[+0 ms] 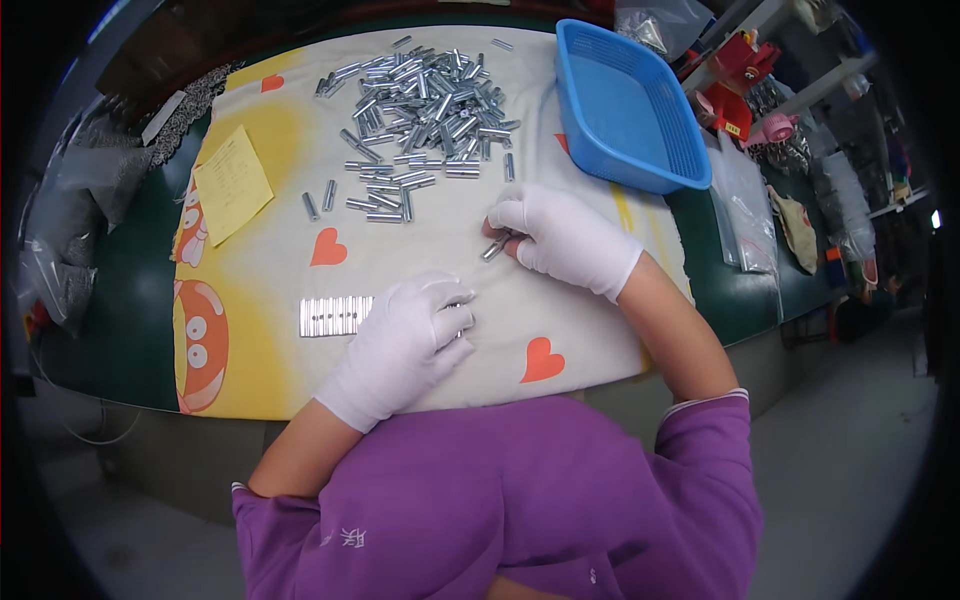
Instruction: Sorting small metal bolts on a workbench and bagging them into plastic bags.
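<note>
Small shiny metal cylinders lie in a loose pile (430, 105) at the far middle of the cloth. A neat side-by-side row of cylinders (335, 316), with small dark holes along its middle, lies nearer on the left. My left hand (410, 335), in a white glove, curls over the row's right end. Bits of metal show between its bent fingers, and the covered part of the row is hidden. To the right, my right hand (565, 235) pinches a single metal cylinder (493, 249) between thumb and fingers just above the cloth. Its glove leaves some fingertips bare.
A blue plastic basket (640, 110) stands at the far right of the cloth (440, 375). A yellow paper slip (233, 185) lies on the left. Clear plastic bags (745, 215) rest on the green tabletop (715, 285) at right, and red bins (725, 105) stand behind them.
</note>
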{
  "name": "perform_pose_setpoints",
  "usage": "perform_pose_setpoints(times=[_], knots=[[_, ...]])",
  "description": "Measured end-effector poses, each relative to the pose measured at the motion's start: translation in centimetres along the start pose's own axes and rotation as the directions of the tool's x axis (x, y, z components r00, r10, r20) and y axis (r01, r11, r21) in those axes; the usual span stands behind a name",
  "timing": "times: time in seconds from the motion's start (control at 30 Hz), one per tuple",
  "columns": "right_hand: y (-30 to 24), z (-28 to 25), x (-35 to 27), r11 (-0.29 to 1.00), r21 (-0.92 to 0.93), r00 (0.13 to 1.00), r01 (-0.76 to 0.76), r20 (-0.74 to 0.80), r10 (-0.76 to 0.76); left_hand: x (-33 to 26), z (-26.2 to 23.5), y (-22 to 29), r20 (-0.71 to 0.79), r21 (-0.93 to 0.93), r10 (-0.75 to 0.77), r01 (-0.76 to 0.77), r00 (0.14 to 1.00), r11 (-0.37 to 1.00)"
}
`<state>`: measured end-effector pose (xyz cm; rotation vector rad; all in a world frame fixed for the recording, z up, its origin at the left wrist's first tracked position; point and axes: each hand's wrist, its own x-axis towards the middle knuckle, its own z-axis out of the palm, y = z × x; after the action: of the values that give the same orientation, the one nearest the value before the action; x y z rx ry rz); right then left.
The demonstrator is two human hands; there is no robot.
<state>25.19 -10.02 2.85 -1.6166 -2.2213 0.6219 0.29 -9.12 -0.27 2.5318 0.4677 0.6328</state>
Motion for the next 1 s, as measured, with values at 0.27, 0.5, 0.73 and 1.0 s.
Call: perform_pose_setpoints(times=[0.27,0.5,0.73,1.0], knots=[[3.1,-2.0,3.8,0.896,-0.444,0.987,0.028,-0.131,-0.096,0.3,0.3,0.0,-0.011,-0.032,-0.035,0.034,0.999,0.999],[3.0,-1.3,2.7,0.942,-0.336,0.988,-0.024,-0.149,-0.028,0.1,0.4,-0.2,-0.036,-0.027,-0.025,0.024,0.999,0.999],[2.2,-1.2,1.3,0.973,-0.232,0.990,0.013,-0.131,-0.044,0.2,0.3,-0.1,-0.036,-0.026,-0.013,0.013,0.999,1.000],[-0.7,-0.9,-0.6,0.959,-0.252,0.991,0.125,-0.013,-0.133,0.2,0.3,0.0,-0.051,-0.011,-0.010,0.009,0.999,1.000]])
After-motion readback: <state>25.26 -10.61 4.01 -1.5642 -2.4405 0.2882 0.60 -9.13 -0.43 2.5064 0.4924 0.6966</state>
